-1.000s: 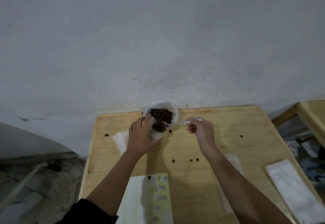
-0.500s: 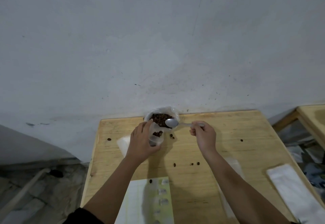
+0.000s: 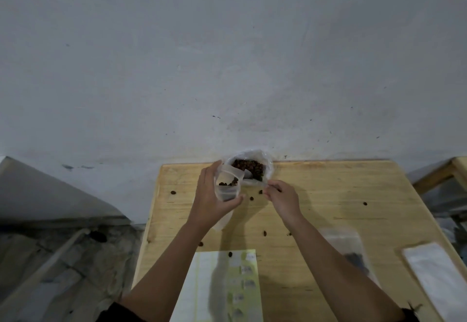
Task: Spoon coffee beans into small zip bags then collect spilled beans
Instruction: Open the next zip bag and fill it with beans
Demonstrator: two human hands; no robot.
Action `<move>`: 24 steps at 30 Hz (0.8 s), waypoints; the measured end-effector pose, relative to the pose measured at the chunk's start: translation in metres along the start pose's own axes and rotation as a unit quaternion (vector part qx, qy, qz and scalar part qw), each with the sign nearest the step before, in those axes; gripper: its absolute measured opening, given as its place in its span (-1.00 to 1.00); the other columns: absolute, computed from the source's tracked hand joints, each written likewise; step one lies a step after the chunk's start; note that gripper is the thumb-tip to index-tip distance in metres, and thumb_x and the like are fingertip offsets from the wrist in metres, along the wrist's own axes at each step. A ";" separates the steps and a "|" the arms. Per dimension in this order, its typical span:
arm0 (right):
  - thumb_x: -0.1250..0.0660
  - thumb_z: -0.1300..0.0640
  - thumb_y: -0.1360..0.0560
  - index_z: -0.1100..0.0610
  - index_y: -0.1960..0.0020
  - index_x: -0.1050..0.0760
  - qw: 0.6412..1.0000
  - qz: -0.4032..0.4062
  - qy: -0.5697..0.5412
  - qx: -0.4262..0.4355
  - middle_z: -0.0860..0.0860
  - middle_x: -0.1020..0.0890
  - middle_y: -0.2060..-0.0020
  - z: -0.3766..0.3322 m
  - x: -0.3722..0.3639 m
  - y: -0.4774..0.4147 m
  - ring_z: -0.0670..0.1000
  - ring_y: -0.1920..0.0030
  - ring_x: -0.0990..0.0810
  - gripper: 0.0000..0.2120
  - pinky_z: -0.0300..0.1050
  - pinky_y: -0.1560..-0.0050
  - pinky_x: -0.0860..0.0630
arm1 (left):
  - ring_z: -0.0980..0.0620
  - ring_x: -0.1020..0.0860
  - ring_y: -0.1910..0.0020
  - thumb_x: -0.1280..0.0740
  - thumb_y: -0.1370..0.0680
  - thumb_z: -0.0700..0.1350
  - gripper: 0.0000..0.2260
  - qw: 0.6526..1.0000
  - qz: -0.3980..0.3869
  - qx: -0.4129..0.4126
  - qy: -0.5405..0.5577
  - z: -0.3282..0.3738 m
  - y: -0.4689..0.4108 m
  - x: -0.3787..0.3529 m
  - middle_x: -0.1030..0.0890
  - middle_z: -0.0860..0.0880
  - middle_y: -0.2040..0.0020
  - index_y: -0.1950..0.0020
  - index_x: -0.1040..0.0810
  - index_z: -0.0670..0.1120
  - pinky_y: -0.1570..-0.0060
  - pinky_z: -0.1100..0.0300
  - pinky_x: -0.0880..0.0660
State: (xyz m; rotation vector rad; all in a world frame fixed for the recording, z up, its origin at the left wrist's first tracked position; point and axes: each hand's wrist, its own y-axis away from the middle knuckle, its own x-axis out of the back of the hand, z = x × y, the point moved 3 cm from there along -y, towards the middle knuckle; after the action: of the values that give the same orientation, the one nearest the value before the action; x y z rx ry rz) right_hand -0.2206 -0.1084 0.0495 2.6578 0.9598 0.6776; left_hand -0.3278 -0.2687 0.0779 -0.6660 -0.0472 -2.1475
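Gripping barely filled bag in left hand, pinching spoon in right hand; leaving spilled beans uncollected.

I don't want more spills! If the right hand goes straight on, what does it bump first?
Probably the big bag of beans, right ahead of the right hand; depth is unclear.

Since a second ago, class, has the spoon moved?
Yes: the spoon went from over the small zip bag rightward into the big bean bag.
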 end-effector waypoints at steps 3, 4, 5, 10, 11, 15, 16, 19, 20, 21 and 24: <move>-0.31 0.20 -0.51 0.20 -0.18 -0.53 1.000 0.009 0.007 -0.018 0.07 -0.60 -0.05 0.008 0.015 -0.002 0.10 -0.10 -0.57 -0.74 0.09 -0.21 -0.49 | 0.18 -0.31 -0.23 -0.56 -0.34 0.00 -0.24 1.000 0.000 0.006 -0.001 0.003 -0.001 -0.003 -0.30 0.15 -0.20 -0.40 -0.20 0.08 -0.16 0.27 -0.28; -0.31 0.20 -0.51 0.20 -0.19 -0.53 0.999 0.013 0.011 -0.027 0.06 -0.60 -0.02 0.009 0.022 -0.001 0.10 -0.09 -0.57 -0.74 0.09 -0.21 -0.49 | 0.18 -0.31 -0.23 -0.55 -0.34 -0.01 -0.24 1.000 -0.002 0.007 -0.003 0.004 -0.001 -0.005 -0.30 0.14 -0.20 -0.41 -0.20 0.05 -0.15 0.26 -0.29; -0.30 0.21 -0.51 0.20 -0.19 -0.52 0.999 0.019 0.010 -0.037 0.04 -0.60 0.03 0.011 0.029 -0.001 0.10 -0.06 -0.57 -0.74 0.09 -0.19 -0.50 | 0.18 -0.31 -0.23 -0.55 -0.34 0.00 -0.23 1.000 -0.005 0.008 -0.005 0.005 -0.001 -0.006 -0.30 0.14 -0.20 -0.42 -0.21 0.03 -0.16 0.25 -0.30; -0.27 0.21 -0.53 0.18 -0.14 -0.53 0.997 0.070 0.005 -0.012 0.10 -0.61 0.01 0.000 0.060 0.010 0.07 0.05 -0.59 -0.80 -0.01 -0.04 -0.54 | 0.14 -0.30 -0.26 -0.44 -0.31 0.20 -0.25 0.999 -0.039 -0.003 -0.032 0.008 -0.002 -0.017 -0.31 0.10 -0.25 -0.41 -0.17 0.14 -0.23 0.06 -0.37; -0.26 0.22 -0.54 0.20 -0.12 -0.53 0.998 0.049 -0.037 -0.001 0.13 -0.62 0.02 -0.007 0.061 0.013 0.08 0.03 -0.61 -0.81 -0.02 -0.07 -0.55 | 0.11 -0.30 -0.28 -0.39 -0.31 0.25 -0.25 0.998 -0.052 -0.003 -0.040 0.008 -0.002 -0.021 -0.32 0.07 -0.29 -0.43 -0.18 0.14 -0.24 0.00 -0.38; -0.25 0.13 -0.57 0.10 -0.08 -0.55 0.990 -0.121 -0.039 0.068 0.10 -0.65 -0.01 -0.047 0.053 0.038 0.03 -0.02 -0.64 -0.85 -0.19 -0.04 -0.57 | 0.03 -0.32 -0.30 -0.32 -0.30 0.35 -0.21 0.994 -0.085 -0.022 -0.057 0.016 -0.006 -0.035 -0.32 -0.02 -0.35 -0.44 -0.15 0.11 -0.24 -0.02 -0.37; -0.26 0.07 -0.56 0.05 -0.10 -0.55 0.984 -0.150 0.018 0.094 0.04 -0.64 -0.04 -0.055 0.050 0.043 -0.03 -0.04 -0.63 -0.84 -0.20 -0.06 -0.55 | 0.01 -0.33 -0.30 -0.32 -0.30 0.35 -0.20 0.994 -0.087 -0.029 -0.056 0.020 -0.007 -0.037 -0.32 -0.04 -0.35 -0.45 -0.18 0.06 -0.22 0.00 -0.38; -0.31 0.01 -0.52 0.04 -0.10 -0.61 0.957 -0.172 0.174 0.156 -0.08 -0.64 -0.01 -0.069 0.042 0.054 -0.15 -0.01 -0.59 -0.79 -0.28 -0.02 -0.50 | 0.01 -0.36 -0.25 -0.35 -0.30 0.28 -0.20 0.993 -0.088 -0.062 -0.047 0.031 -0.008 -0.040 -0.37 -0.05 -0.30 -0.43 -0.26 -0.07 -0.16 0.06 -0.40; -0.32 0.03 -0.52 0.07 -0.04 -0.63 0.949 -0.164 0.206 0.173 -0.07 -0.66 0.04 -0.071 0.040 0.056 -0.15 0.04 -0.60 -0.81 -0.30 0.04 -0.49 | 0.04 -0.36 -0.24 -0.35 -0.30 0.26 -0.21 0.992 -0.088 -0.075 -0.046 0.034 -0.009 -0.041 -0.37 -0.02 -0.29 -0.42 -0.28 -0.09 -0.15 0.06 -0.40; -0.33 0.06 -0.51 0.11 0.03 -0.66 0.942 -0.151 0.230 0.191 -0.04 -0.68 0.09 -0.073 0.038 0.057 -0.12 0.09 -0.60 -0.83 -0.29 0.09 -0.48 | 0.08 -0.35 -0.23 -0.36 -0.30 0.25 -0.23 0.991 -0.088 -0.087 -0.047 0.037 -0.009 -0.041 -0.37 0.02 -0.27 -0.40 -0.30 -0.10 -0.15 0.06 -0.41; -0.33 0.14 -0.50 0.23 0.23 -0.63 0.934 -0.112 0.263 0.213 0.06 -0.67 0.26 -0.072 0.037 0.054 -0.03 0.23 -0.60 -0.79 -0.29 0.20 -0.45 | 0.11 -0.32 -0.27 -0.37 -0.28 0.32 -0.19 0.990 -0.094 -0.091 -0.053 0.041 -0.011 -0.039 -0.30 0.13 -0.26 -0.41 -0.28 -0.05 -0.18 0.11 -0.37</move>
State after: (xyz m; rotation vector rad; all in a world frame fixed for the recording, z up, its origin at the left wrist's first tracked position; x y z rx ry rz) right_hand -0.2020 -0.1204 0.1446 2.6906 1.6928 1.2897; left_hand -0.2983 -0.2224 0.0968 -0.9127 0.0297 -2.3138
